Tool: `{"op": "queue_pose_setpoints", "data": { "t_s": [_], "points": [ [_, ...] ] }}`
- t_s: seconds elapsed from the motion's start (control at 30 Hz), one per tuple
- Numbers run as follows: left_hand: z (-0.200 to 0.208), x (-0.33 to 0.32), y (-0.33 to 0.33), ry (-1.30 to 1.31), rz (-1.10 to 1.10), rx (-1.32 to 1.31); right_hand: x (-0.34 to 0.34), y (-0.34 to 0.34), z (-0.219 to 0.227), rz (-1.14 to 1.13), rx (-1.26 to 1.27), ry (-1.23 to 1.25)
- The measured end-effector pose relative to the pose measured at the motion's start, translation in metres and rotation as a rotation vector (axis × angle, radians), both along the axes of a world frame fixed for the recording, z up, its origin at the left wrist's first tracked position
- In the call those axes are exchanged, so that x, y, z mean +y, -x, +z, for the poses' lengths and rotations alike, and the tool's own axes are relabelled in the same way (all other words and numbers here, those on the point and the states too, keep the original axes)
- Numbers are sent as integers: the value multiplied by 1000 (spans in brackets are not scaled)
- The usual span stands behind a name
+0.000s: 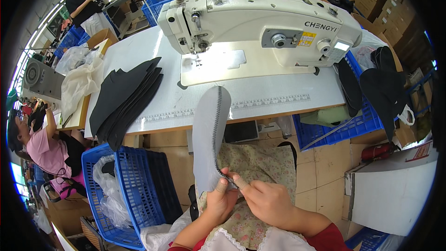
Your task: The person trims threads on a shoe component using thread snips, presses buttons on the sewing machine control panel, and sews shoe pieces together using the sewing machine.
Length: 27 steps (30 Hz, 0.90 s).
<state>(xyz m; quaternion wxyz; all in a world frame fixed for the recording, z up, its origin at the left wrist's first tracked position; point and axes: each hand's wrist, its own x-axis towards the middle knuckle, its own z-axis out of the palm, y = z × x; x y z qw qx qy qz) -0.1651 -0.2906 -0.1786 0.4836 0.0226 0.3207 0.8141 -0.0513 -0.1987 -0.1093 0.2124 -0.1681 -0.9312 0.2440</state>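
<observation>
A long grey fabric piece with a rounded top and a dark zigzag seam stands up over my lap, its upper end in front of the sewing machine. At its lower end my left hand pinches the fabric between thumb and fingers. Close beside it, my right hand grips the dark seamed edge, which bends to the right there. Tan coverings wrap some of my fingertips. A stack of black fabric pieces lies at the table's left, its lower ends hanging over the front edge.
A printed ruler strip runs along the table's front. Blue crates stand below left and at the right, where more black pieces hang. Two people work at the left, one in pink, one in black.
</observation>
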Motion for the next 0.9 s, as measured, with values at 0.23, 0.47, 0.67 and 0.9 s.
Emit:
{"op": "queue_pose_setpoints", "data": {
  "t_s": [0.23,0.47,0.67,0.9],
  "points": [
    [-6,-2,0,7,18,-31,1,2,0,-36,8,22],
    [1,2,2,-16,5,-87,3,4,2,-46,52,116],
    [-12,-2,8,-131,-101,-12,18,14,14,-202,176,737],
    [-5,-3,0,66,-236,82,37,37,5,-174,107,835]
  ]
}}
